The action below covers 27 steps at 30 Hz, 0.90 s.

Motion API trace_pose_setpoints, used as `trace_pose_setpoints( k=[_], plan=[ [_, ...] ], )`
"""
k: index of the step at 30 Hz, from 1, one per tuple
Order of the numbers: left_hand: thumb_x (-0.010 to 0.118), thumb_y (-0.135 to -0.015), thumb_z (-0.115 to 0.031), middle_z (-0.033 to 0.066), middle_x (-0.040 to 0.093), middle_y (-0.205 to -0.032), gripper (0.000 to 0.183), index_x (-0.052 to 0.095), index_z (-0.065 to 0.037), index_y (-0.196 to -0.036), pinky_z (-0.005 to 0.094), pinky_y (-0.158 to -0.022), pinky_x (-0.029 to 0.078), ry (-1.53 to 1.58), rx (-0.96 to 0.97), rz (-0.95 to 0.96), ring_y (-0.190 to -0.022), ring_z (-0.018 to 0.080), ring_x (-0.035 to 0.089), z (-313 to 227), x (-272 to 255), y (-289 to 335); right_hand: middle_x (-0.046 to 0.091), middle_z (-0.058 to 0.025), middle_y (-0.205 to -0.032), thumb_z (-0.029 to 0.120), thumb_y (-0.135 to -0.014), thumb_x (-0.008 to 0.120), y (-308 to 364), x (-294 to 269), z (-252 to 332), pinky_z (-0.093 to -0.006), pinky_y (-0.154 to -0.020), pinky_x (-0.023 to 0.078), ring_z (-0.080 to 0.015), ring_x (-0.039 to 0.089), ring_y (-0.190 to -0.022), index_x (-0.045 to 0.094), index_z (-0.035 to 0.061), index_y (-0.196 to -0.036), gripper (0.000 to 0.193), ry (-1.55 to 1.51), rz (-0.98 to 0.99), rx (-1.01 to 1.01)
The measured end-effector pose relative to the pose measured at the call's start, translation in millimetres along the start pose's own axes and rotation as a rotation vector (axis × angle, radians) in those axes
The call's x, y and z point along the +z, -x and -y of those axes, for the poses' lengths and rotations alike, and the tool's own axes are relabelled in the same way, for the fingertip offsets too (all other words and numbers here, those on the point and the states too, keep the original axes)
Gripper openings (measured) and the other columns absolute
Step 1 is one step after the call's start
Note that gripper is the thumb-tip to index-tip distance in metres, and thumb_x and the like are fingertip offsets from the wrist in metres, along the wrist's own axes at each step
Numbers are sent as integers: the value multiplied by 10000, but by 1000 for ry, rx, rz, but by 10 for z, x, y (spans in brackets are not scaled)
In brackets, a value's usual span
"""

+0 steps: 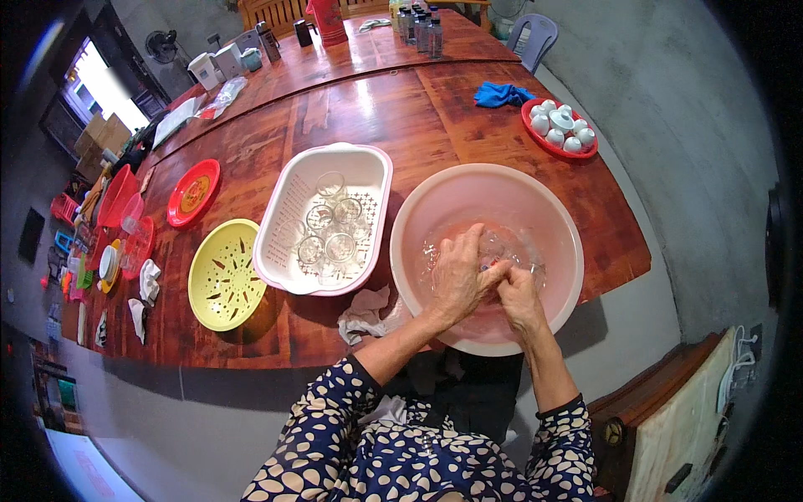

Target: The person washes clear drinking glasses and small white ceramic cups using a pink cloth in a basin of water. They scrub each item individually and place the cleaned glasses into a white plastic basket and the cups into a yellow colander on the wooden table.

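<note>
My two hands meet inside a large pale pink basin (403, 251) with water in it, at the table's near right. My left hand (462, 272) has its fingers bent forward over the water, its thumb side against my right hand. My right hand (520, 294) is closed, fingers pressed together beside the left thumb. Clear glassware (504, 243) shows faintly just beyond the fingers. Reflections hide what the hands grip. Left of the basin, a white-and-pink draining basket (284, 180) holds several clear glass cups (340, 247).
A yellow colander (219, 289) and a red plate (211, 174) stand left of the basket. A crumpled cloth (364, 315) lies by the near edge. At the far right are a red tray (535, 138) of white cups and a blue cloth (503, 94); several bottles (435, 38) stand behind.
</note>
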<state>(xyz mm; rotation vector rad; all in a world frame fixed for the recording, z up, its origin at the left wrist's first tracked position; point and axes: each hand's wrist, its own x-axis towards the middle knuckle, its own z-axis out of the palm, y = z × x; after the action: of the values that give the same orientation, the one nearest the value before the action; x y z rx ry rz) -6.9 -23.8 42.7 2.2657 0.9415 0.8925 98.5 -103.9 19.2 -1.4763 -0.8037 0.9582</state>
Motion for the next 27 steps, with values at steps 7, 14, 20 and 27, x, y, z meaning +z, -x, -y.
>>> trace_pose_setpoints(
  k=[7,14,20,27],
  plan=[
    [747,-695,-351,123,574,-1008,691,462,-73,-1259,416,-806,450,-217,250,147,-936,312,523,37,-139,-36,630,-227,-818,86,-806,481,145,-98,81,-367,-712,488,-287,631,-774,637,-55,-908,234,364,210,32],
    [771,-645,-237,107,542,-1072,701,441,-91,-1246,422,-843,445,-232,366,190,-983,314,520,30,-348,-27,595,-246,-888,87,-809,497,206,-28,15,-444,-821,450,-397,580,-894,620,-31,-891,189,696,128,-250],
    [742,-722,-174,147,561,-973,593,434,-21,-1205,330,-773,494,390,54,117,-932,211,566,193,-854,-270,571,-214,-825,154,-882,529,233,-23,65,-435,-753,449,-377,574,-828,618,-16,-947,203,744,149,-217],
    [789,-652,-201,98,548,-969,584,514,-35,-1139,305,-748,485,217,-47,-88,-924,171,528,891,-1418,-940,573,-197,-826,171,-897,549,238,-6,-9,-405,-711,451,-351,570,-785,625,-12,-940,204,730,132,-307]
  ],
)
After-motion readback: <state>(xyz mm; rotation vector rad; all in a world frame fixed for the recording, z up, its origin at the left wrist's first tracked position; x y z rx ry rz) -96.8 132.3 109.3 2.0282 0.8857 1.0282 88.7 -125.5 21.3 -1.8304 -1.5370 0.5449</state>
